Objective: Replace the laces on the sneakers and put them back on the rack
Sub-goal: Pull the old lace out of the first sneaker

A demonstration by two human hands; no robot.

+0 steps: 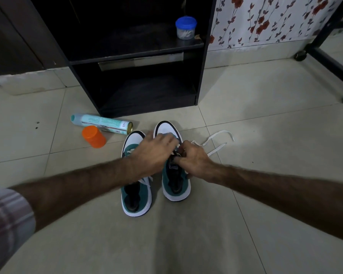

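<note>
Now the right hand (194,161) pinches the lace (216,143) at the eyelets of the right sneaker (175,186); the left hand (154,153) rests open on its front. I think it is best to pull each crossing evenly. Both sneakers stand mid-floor (265,194), near the rack (135,84), with free room around.

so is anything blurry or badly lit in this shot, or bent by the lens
Head view: the left hand is smeared by motion blur, while the right hand is sharper; the rack interior is nearly black; floor tile lines curve from wide-angle distortion; no strong glare.
</note>
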